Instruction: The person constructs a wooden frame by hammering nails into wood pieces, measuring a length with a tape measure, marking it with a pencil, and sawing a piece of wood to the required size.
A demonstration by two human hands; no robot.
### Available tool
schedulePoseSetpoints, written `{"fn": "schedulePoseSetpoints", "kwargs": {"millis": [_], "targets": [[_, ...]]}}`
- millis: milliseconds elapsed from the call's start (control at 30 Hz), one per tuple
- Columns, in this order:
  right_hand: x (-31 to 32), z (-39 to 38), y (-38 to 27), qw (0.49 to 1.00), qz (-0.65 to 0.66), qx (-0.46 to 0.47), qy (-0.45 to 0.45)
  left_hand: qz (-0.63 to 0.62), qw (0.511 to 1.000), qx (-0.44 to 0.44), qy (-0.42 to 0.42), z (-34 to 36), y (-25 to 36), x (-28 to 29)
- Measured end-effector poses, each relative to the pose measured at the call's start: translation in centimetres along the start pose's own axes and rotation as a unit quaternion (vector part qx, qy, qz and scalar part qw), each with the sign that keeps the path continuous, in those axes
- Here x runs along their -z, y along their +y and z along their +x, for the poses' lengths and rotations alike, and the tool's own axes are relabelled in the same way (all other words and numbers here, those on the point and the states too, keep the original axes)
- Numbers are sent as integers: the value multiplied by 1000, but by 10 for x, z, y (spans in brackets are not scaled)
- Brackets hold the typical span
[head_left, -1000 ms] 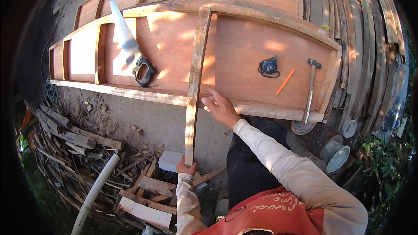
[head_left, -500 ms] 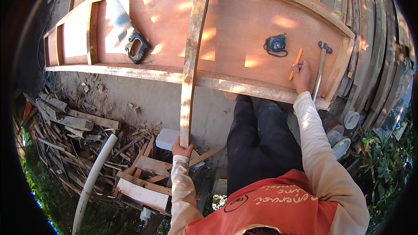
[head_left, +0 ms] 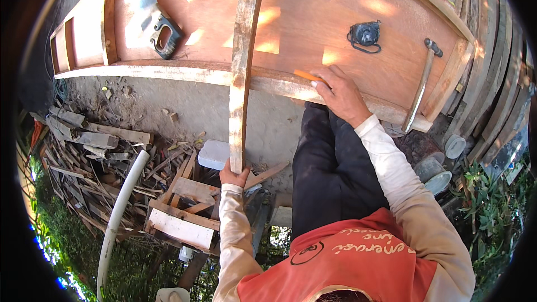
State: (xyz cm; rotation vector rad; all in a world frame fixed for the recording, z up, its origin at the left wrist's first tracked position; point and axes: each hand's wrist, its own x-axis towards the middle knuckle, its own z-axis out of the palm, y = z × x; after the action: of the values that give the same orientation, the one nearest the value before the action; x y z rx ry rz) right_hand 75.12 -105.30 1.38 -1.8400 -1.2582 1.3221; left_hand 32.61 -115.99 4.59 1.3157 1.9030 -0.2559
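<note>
My left hand is closed round the near end of a wooden batten, which lies across the timber-framed plywood panel. An orange pencil is held in my right hand, its tip toward the batten, above the frame's near rail. On the plywood, farther off, lies a black tape measure. A hammer rests at the panel's right end, its handle across the near rail. The handsaw, dark-handled, lies on the left part of the panel.
Scrap wood is heaped at the left, with a white pipe beside it. A pale block sits near my left hand. Long boards are stacked at the right, near several round containers and green plants.
My right hand has moved left with the pencil, from beside the hammer toward the batten, over the near rail. My left hand keeps its grip on the batten's end. The view has shifted slightly.
</note>
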Motion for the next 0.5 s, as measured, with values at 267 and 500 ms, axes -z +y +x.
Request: {"fn": "schedulePoseSetpoints", "kwargs": {"millis": [267,500], "targets": [[-55,60,18,994,-52,91,-28,23,1000,-5,-7,10,9,3],[-48,76,-1,996,-36,-9,-77,25,1000,-12,2,17,0,-1]]}}
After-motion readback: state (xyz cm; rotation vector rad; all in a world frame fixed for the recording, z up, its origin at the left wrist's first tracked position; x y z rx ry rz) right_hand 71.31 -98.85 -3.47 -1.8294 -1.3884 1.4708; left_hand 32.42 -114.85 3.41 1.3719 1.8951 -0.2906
